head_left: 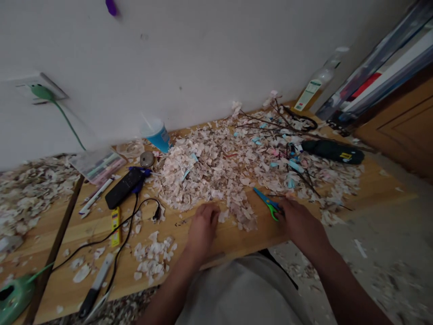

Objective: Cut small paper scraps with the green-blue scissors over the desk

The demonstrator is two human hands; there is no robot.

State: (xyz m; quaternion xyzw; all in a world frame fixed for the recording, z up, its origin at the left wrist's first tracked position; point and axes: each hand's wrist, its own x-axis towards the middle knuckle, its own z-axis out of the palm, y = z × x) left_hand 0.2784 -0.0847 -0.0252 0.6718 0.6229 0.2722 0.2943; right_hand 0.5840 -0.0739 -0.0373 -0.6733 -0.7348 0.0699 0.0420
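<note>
The right hand (301, 221) has its fingers closed on the scissors (264, 199), near the front edge of the worktop (380, 187), pointing toward the pale scraps (203, 171); the left hand (202, 228) has its fingers curled, and whether they grip anything I cannot tell. Behind the pale scraps are a cup (158, 136) and a bottle (311, 88)

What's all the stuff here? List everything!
Petals: countless, pale, middle
Scissors: one, blue and green, middle
Cup: one, blue, back
Bottle: one, clear, back right
Twigs: several, brown, right
Bundle: one, dark green, right
Handset: one, black, left
Marker case: one, clear, left
Strip: one, yellow, left
Tool: one, grey and black, front left
Cables: some, black, left
Plug: one, green, back left
Tabletop: one, brown, centre
Wall: one, greyish, back
Left hand: one, bare, front middle
Right hand: one, at scissors
</note>
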